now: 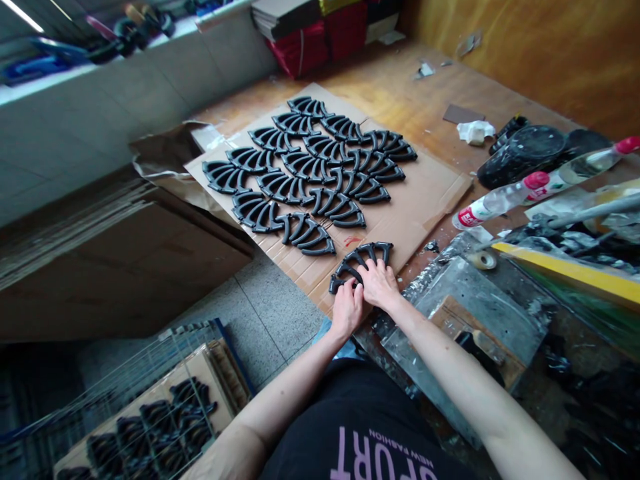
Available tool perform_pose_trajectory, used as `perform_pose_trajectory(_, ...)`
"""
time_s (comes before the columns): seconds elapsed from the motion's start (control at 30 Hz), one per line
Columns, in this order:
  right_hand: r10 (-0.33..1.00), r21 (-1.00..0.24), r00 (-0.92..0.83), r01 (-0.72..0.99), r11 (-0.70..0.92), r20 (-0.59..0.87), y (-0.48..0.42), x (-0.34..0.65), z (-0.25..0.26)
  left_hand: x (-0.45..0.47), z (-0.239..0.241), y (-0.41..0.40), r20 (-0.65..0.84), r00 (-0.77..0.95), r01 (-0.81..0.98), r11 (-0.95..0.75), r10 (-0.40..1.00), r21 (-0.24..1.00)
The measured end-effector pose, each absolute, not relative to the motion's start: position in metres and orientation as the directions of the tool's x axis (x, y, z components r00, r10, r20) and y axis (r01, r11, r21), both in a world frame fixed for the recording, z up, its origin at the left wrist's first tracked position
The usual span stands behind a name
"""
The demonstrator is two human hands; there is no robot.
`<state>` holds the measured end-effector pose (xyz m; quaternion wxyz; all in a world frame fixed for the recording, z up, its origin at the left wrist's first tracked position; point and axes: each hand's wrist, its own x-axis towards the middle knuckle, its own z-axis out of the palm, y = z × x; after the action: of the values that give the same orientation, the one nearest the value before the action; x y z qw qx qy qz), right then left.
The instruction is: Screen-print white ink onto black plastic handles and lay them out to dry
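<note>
A black fan-shaped ribbed part point(353, 259) lies at the near corner of a cardboard sheet point(425, 193). My left hand point(349, 307) is closed on its left end, fingertips bent against the edge. Over its middle and lower side lies my right hand point(379, 283), fingers curled onto the ribs. My fingers cover the part's near side. Beyond my hands, several matching black fan-shaped parts point(305, 167) rest on the same sheet in slanting, closely set rows.
Plastic bottles point(493, 200) and a black container point(525, 157) lie at the right. A tape roll point(484, 260) sits near a stained grey board point(470, 293). Lower left, a wire cart point(173, 360) holds more black parts on cardboard. Large boards point(115, 260) lean against the wall.
</note>
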<state>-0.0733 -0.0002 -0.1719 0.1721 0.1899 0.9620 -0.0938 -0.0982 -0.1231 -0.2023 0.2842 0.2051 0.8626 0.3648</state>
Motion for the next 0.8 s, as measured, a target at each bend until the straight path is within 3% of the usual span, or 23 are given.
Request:
perform_pose_trajectory(0.27, 0.329, -0.137, -0.879, 0.393, 0.909, -0.345, 0.003, -0.074, -0.175, -0.093, -0.21, -0.125, -0.303, -0.774, 0.131, 0.608, 0.556, 0.783)
perform_pose_trajectory(0.47, 0.359, -0.229, -0.894, 0.422, 0.877, -0.27, 0.01, -0.069, -0.178, -0.093, -0.212, -0.126, -0.215, -0.766, 0.21, 0.552, 0.605, 0.807)
perform_pose_trajectory(0.8, 0.641, -0.393, -0.746, 0.544, 0.742, 0.178, 0.087, -0.1, -0.18, -0.137, -0.219, -0.06, 0.074, -0.684, 0.397, 0.286, 0.726, 0.872)
